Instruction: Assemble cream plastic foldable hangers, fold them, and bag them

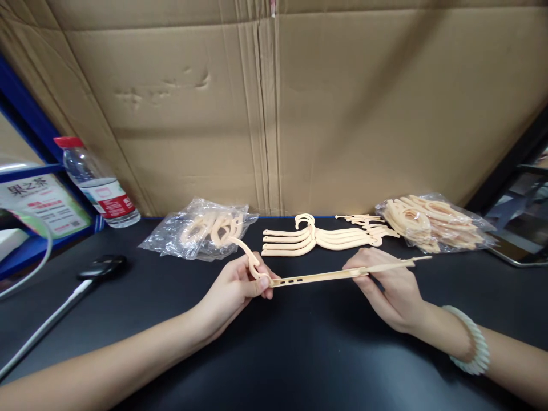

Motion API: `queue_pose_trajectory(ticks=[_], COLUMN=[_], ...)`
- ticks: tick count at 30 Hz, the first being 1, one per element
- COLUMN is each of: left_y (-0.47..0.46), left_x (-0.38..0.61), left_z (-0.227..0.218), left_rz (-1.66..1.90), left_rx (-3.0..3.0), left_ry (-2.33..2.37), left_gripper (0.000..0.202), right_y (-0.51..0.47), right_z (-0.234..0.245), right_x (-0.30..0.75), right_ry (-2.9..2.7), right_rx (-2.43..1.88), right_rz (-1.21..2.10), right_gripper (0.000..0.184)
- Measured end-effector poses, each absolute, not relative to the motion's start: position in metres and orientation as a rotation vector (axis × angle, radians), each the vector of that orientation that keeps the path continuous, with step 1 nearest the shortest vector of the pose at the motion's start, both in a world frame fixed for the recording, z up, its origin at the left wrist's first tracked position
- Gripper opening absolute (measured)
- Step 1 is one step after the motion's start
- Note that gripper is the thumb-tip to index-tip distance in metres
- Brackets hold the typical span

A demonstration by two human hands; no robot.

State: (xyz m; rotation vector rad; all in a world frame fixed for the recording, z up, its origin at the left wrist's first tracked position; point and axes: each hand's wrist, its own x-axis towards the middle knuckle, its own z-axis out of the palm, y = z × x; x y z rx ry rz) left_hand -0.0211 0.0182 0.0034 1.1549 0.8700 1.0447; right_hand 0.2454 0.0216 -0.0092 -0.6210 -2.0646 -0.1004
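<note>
A beige plastic clothes hanger (317, 278) is held level above the black table, its slotted straight bar seen edge-on. My left hand (237, 283) pinches the bar's left end, where a curved arm (249, 254) rises up and to the left. Toward the other end, my right hand (391, 290) grips the bar between thumb and fingers. A thin part of the hanger sticks out to the right past that hand. Behind both hands lies a row of folded hangers (342, 238), with one hook (305, 219) standing up; thin beige pieces (362, 219) lie just right of it.
Clear bags of beige hanger parts lie at the back left (192, 231) and back right (432, 222). A red-capped bottle (107, 188) stands at left, near a black device (103, 266) with a white cable (47, 325). A cardboard wall (342, 103) closes off the back.
</note>
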Motion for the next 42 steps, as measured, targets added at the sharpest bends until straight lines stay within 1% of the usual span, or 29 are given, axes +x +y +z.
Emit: queue_pose_trajectory(ticks=[5, 12, 19, 24, 26, 29, 32, 34, 38, 42], left_y=[0.018, 0.017, 0.014, 0.014, 0.011, 0.003, -0.009, -0.014, -0.015, -0.014], left_x=[-0.022, -0.019, -0.021, -0.021, -0.02, -0.018, -0.017, -0.017, -0.017, -0.018], left_z=[0.001, -0.003, -0.006, -0.006, -0.005, 0.0, 0.007, 0.011, 0.013, 0.009], left_rz=[1.077, 1.154, 1.179, 1.119, 1.036, 0.818, 0.556, 0.427, 0.42, 0.471], left_rx=[1.221, 1.229, 1.249, 1.366, 1.509, 1.947, 2.46, 2.696, 2.843, 2.838], left_ry=[0.891, 0.902, 0.881, 0.942, 0.998, 1.0, 0.719, 0.53, 0.522, 0.563], left_gripper=[0.025, 0.028, 0.025, 0.023, 0.021, 0.02, 0.018, 0.016, 0.014, 0.012], right_y=[0.018, 0.013, 0.015, 0.022, 0.024, 0.029, 0.032, 0.032, 0.027, 0.023], right_z=[-0.009, -0.011, -0.017, -0.017, -0.015, -0.014, -0.014, -0.016, -0.018, -0.018], right_x=[0.243, 0.242, 0.242, 0.243, 0.243, 0.246, 0.248, 0.249, 0.246, 0.242], right_ry=[-2.057, -1.978, -1.865, -1.684, -1.606, -1.516, -1.516, -1.573, -1.961, -2.262], right_rx=[-0.616, -0.759, -0.922, -0.977, -0.995, -1.014, -1.021, -1.044, -1.214, -1.319], right_rz=[-0.113, -0.183, -0.047, 0.026, 0.105, 0.191, 0.187, 0.152, 0.002, -0.112], right_gripper=[0.017, 0.011, 0.005, 0.007, 0.008, 0.011, 0.012, 0.012, 0.008, 0.013])
